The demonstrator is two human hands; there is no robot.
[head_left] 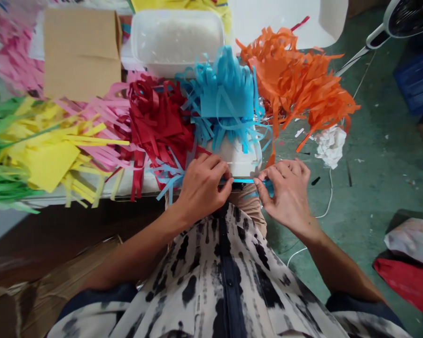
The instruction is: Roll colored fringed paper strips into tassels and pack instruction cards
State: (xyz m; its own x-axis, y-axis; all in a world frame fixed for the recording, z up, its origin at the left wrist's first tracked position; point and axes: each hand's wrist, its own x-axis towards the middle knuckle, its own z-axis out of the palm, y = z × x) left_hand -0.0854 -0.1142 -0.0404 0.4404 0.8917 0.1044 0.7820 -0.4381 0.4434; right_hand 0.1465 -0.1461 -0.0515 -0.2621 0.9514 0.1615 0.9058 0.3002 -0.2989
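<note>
Blue paper strip [243, 180], ends hidden, pinched by left hand [202, 185] and right hand [285, 195].

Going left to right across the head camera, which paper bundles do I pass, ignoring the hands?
Green paper fringe → yellow paper fringe → red paper fringe → blue paper fringe → orange paper fringe → crumpled white paper.

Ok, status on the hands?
Left hand and right hand pinching blue paper strip. Red fringed paper just beyond left hand, not blocking.
</note>
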